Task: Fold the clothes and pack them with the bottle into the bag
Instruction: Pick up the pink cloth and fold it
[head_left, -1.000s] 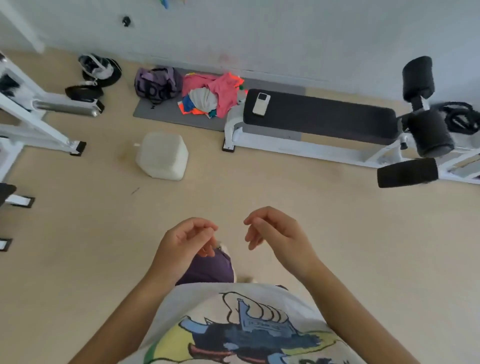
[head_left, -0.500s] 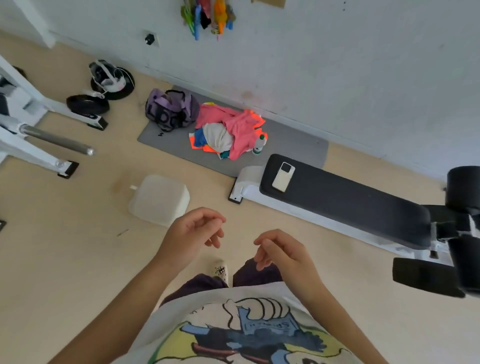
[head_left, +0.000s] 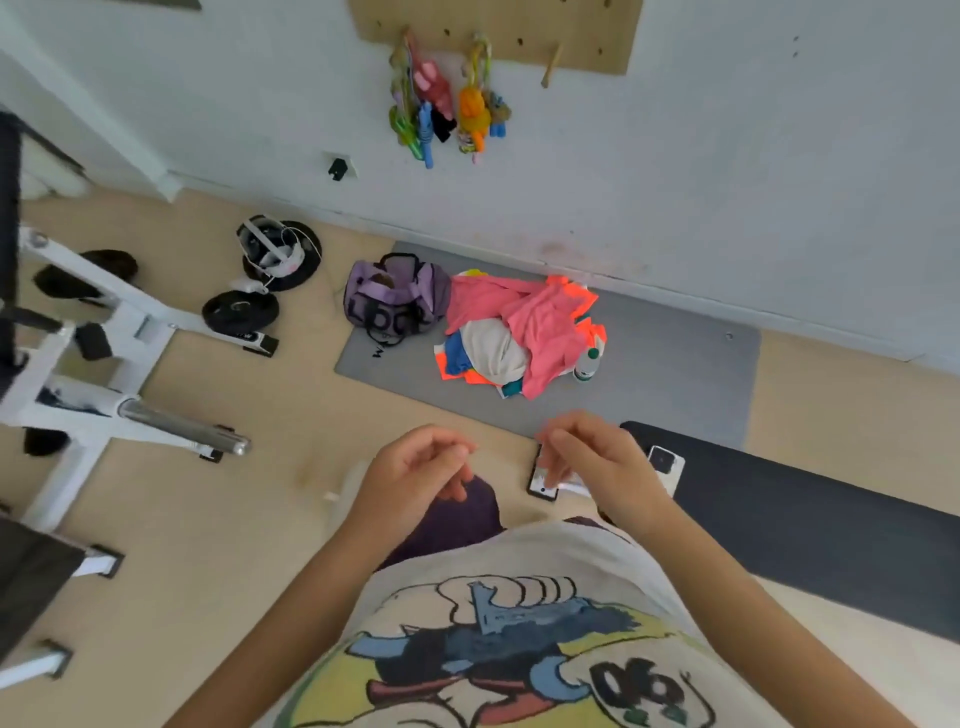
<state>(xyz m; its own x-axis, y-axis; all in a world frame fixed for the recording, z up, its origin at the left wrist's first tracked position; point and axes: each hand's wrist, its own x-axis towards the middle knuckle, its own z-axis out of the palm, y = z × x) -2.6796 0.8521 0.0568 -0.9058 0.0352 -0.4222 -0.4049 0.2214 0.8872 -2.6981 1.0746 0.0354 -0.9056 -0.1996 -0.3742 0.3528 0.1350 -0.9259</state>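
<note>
Approach step: both hands, left hand (head_left: 415, 470) and right hand (head_left: 597, 462), hang loosely curled, each grip empty. Next, reach the clothes (head_left: 519, 332) on the mat (head_left: 675, 364), between bag (head_left: 397, 301) and bottle (head_left: 588, 361).

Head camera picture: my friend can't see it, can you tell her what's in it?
A person's left hand and right hand hang loosely curled and empty above a tan floor. Ahead, on a grey mat by the wall, lie a purple bag, a heap of clothes and a bottle.
</note>
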